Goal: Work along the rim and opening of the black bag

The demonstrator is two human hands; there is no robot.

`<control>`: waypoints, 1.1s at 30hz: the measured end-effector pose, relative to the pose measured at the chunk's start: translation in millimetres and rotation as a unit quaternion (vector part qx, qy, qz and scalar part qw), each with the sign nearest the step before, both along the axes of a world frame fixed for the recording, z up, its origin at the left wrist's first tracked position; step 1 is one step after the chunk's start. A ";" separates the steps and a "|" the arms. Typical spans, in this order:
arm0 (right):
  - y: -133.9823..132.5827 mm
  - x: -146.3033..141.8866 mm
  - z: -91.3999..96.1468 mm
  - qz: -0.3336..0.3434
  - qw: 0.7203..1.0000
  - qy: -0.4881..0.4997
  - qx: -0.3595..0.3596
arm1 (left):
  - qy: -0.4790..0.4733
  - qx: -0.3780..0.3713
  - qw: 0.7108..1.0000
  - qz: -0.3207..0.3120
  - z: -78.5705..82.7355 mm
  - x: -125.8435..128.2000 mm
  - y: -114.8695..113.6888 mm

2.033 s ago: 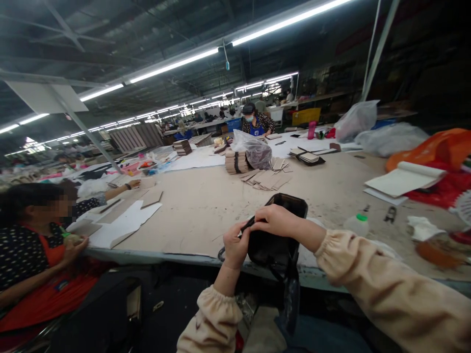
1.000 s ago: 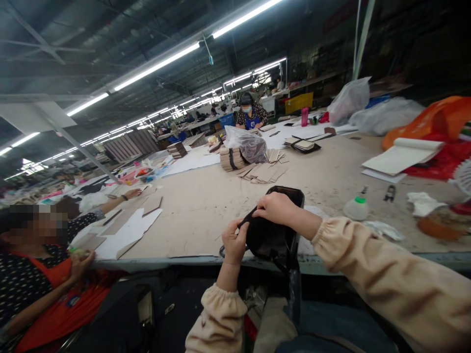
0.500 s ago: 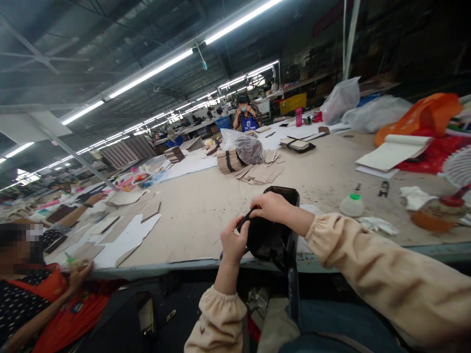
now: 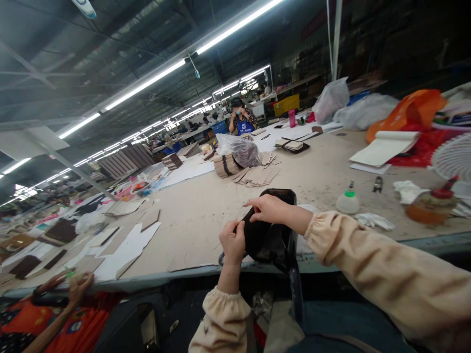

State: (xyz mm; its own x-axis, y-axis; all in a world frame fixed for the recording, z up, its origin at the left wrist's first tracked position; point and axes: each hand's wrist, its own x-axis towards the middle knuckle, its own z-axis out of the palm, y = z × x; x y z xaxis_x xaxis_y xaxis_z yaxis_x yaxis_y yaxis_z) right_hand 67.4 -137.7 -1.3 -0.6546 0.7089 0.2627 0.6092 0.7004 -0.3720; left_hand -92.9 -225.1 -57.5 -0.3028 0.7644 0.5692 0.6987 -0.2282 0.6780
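Note:
A black bag [image 4: 274, 235] stands open at the near edge of the big work table [image 4: 206, 206]. My left hand [image 4: 232, 242] is closed on the bag's near left edge, thumb and fingers pinched together. My right hand [image 4: 268, 208] reaches over the top and grips the same upper left rim, fingers curled. A dark strap [image 4: 295, 289] hangs from the bag below the table edge. Both forearms wear cream sleeves.
A small white bottle with a green cap [image 4: 347, 201] and crumpled cloth [image 4: 372, 220] lie right of the bag. Stacked brown card pieces [image 4: 253, 174] and a plastic bag [image 4: 239, 149] sit further back. A co-worker's hands [image 4: 69, 284] work at the lower left; another person [image 4: 240, 117] sits far across.
My view has swung right and tilted, so the co-worker at the left has slid mostly out of frame. My hands stay on the bag's rim, the left hand shifting slightly along it.

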 end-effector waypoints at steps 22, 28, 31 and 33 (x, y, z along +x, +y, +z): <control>16.6 6.4 -2.7 0.014 0.995 -0.045 0.088 | -0.004 -0.058 0.998 -0.012 4.0 -5.7 1.6; 15.7 6.6 -0.2 0.014 0.995 -0.057 0.085 | -0.011 -0.078 0.997 -0.008 5.0 -5.1 3.7; 15.1 6.7 0.4 0.010 0.995 -0.060 0.082 | -0.014 -0.086 0.996 -0.005 5.3 -6.1 4.4; 15.4 6.3 0.3 0.008 0.995 -0.062 0.081 | -0.013 -0.088 0.996 -0.006 5.9 -6.2 4.4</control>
